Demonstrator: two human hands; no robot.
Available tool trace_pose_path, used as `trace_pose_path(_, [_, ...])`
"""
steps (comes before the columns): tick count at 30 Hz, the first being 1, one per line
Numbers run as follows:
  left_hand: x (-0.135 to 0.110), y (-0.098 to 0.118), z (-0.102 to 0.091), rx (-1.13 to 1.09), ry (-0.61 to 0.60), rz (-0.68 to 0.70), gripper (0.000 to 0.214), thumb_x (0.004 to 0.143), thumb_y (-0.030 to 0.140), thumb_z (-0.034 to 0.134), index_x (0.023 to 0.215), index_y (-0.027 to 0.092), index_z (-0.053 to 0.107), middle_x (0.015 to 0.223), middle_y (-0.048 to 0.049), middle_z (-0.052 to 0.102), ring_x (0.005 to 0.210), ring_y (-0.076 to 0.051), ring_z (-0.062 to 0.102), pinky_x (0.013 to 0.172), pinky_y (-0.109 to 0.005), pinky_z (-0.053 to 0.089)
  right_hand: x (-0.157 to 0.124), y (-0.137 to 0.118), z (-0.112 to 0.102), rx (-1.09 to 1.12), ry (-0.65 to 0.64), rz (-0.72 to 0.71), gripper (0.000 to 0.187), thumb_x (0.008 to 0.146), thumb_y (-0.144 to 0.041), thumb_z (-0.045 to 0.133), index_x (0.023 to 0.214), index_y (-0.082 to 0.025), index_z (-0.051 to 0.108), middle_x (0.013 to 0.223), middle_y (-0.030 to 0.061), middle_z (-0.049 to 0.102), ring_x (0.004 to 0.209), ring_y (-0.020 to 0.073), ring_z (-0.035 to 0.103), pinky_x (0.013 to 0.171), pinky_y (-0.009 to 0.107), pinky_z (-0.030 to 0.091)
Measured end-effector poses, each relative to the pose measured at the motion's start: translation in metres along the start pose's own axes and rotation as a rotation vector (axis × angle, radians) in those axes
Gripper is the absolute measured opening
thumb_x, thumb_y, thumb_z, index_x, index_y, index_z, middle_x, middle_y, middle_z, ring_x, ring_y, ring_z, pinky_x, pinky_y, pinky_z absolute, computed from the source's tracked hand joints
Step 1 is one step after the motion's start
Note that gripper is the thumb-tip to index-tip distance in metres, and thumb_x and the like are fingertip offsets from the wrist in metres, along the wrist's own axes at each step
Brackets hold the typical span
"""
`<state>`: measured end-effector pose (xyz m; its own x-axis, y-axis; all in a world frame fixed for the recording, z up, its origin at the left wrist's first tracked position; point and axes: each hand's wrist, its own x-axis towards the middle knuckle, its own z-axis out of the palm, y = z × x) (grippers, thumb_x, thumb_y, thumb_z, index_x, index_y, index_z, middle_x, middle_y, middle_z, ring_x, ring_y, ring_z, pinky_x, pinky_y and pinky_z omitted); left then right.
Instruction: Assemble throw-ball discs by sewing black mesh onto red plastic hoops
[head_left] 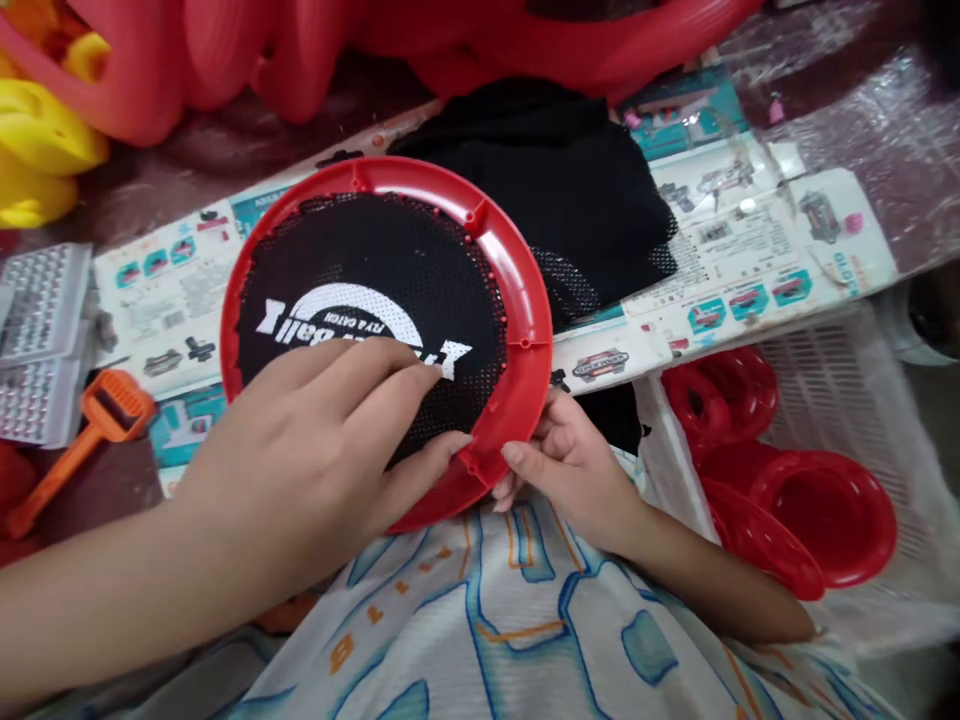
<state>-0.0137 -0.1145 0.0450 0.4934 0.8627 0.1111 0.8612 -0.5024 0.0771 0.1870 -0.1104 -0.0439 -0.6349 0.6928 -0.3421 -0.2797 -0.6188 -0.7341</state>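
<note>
A round red plastic ring [517, 300] with black mesh [390, 260] stretched across it lies tilted in front of me; the mesh bears a white printed logo. My left hand [315, 450] lies on the mesh with fingers spread and pressing near the lower right rim. My right hand [562, 460] grips the ring's lower right edge from beneath, thumb on the rim. Under both hands is my lap in patterned white and blue cloth [510, 620].
A pile of black mesh [570, 180] lies behind the ring on printed cardboard [750, 250]. A white basket [862, 400] at right holds several red rings [810, 510]. An orange tool [97, 420] and grey blister sheets [37, 340] lie at left. Red and yellow plastic parts are stacked at the back.
</note>
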Motion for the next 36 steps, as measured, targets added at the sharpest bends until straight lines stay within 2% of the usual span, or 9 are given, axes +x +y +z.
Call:
trace_pose_path(6, [-0.025,0.007,0.023,0.013,0.101,-0.193,0.03,0.086,0.028,0.063,0.11,0.009,0.062,0.102,-0.0168,0.068,0.089,-0.032,0.064,0.073,-0.047,0.054,0.017,0.03,0.021,-0.013,-0.078,-0.114,0.051,0.086,-0.044,0.068,0.115,-0.03,0.029,0.106,0.0004,0.062,0.077,0.0106,0.07,0.073,0.03,0.065])
trace_pose_path(10, [-0.037,0.013,0.038,0.016,0.2,-0.33,0.033,0.083,0.021,0.069,0.115,0.017,0.062,0.107,-0.0105,0.07,0.095,-0.029,0.064,0.08,-0.048,0.055,0.023,0.039,0.025,-0.077,-0.118,-0.175,0.048,0.089,-0.038,0.063,0.12,-0.029,0.028,0.125,0.0073,0.058,0.103,0.0129,0.067,0.095,0.036,0.059])
trace_pose_path(14, [-0.04,0.014,0.045,-0.066,0.288,-0.364,0.026,0.082,0.013,0.069,0.106,0.022,0.065,0.097,-0.005,0.073,0.09,-0.025,0.063,0.079,-0.047,0.055,0.024,0.039,0.024,-0.358,-0.127,-0.296,0.043,0.092,-0.027,0.055,0.125,-0.025,0.027,0.124,0.0106,0.061,0.106,0.0129,0.067,0.091,0.032,0.059])
trace_pose_path(18, [-0.038,0.008,0.044,-0.149,0.301,-0.411,0.019,0.083,0.013,0.067,0.097,0.026,0.066,0.091,-0.0026,0.071,0.087,-0.024,0.061,0.078,-0.047,0.054,0.021,0.025,0.019,-0.613,-0.084,-0.327,0.033,0.092,-0.024,0.056,0.121,-0.02,0.041,0.105,0.007,0.07,0.084,0.0118,0.07,0.073,0.025,0.06])
trace_pose_path(22, [-0.042,0.002,0.04,-0.167,0.322,-0.383,0.029,0.082,0.016,0.068,0.109,0.027,0.064,0.101,-0.0059,0.069,0.097,-0.027,0.062,0.087,-0.05,0.053,0.015,-0.001,0.007,-0.893,0.025,-0.435,0.005,0.091,-0.02,0.059,0.095,-0.019,0.062,0.079,0.0006,0.07,0.066,0.0109,0.065,0.062,0.023,0.053])
trace_pose_path(25, [-0.042,0.001,0.039,-0.153,0.319,-0.405,0.039,0.081,0.019,0.068,0.119,0.026,0.06,0.118,-0.0091,0.065,0.119,-0.032,0.057,0.1,-0.055,0.048,0.015,-0.02,-0.002,-1.173,0.117,-0.731,0.006,0.083,-0.017,0.068,0.084,-0.022,0.065,0.08,0.0013,0.069,0.074,0.0149,0.063,0.073,0.031,0.052])
trace_pose_path(29, [-0.038,0.001,0.048,-0.194,0.216,-0.406,0.048,0.085,0.025,0.064,0.131,0.018,0.052,0.144,-0.0161,0.051,0.142,-0.037,0.037,0.114,-0.06,0.035,0.024,-0.038,-0.006,-1.662,0.137,-1.156,0.027,0.078,-0.018,0.076,0.103,-0.022,0.066,0.107,0.01,0.068,0.101,0.0252,0.061,0.093,0.042,0.05])
trace_pose_path(32, [-0.036,-0.001,0.055,-0.233,0.2,-0.384,0.048,0.086,0.021,0.06,0.133,0.014,0.05,0.145,-0.017,0.051,0.143,-0.034,0.037,0.116,-0.057,0.035,0.035,-0.047,-0.003,-1.79,0.048,-1.096,0.034,0.082,-0.021,0.072,0.115,-0.022,0.062,0.124,0.0109,0.065,0.114,0.0302,0.058,0.096,0.048,0.048])
trace_pose_path(36, [-0.036,-0.005,0.061,-0.23,0.215,-0.376,0.042,0.087,0.02,0.058,0.129,0.016,0.055,0.14,-0.0136,0.057,0.139,-0.032,0.044,0.114,-0.056,0.038,0.049,-0.053,0.002,-1.838,-0.15,-1.048,0.029,0.089,-0.019,0.063,0.118,-0.021,0.06,0.123,0.0063,0.068,0.123,0.0333,0.054,0.094,0.051,0.047])
